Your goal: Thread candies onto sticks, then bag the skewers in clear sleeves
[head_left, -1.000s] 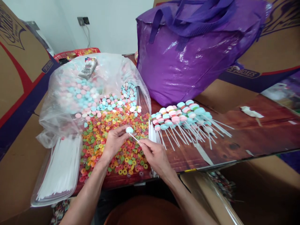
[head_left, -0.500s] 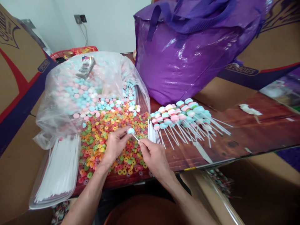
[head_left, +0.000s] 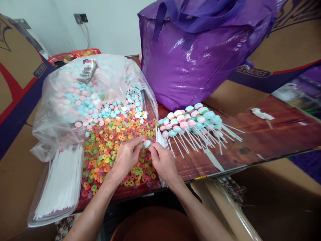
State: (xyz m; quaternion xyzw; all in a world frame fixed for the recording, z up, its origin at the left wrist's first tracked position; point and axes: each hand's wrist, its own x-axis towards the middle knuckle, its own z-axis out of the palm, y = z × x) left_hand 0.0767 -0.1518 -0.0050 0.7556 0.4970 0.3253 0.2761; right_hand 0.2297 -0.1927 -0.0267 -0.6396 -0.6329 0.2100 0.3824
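Between my hands is a small pale blue and pink marshmallow, above a spread of gummy rings. My left hand pinches it from the left with thumb and forefinger. My right hand is closed just against its right side, on a thin white stick that my fingers now mostly hide. Coloured gummy rings lie loose under and around both hands. To the right, finished-looking marshmallow skewers lie in a row, their white sticks pointing toward me.
A clear plastic bag spills pastel marshmallows at the back left. White sticks fill a clear tray at front left. A big purple bag stands behind the skewers. Cardboard boxes flank the table. A crumpled white tissue lies at right.
My hands have drawn together, and the stick that showed between them is now mostly hidden. Pink now shows beside the blue of the marshmallow. The view has shifted slightly.
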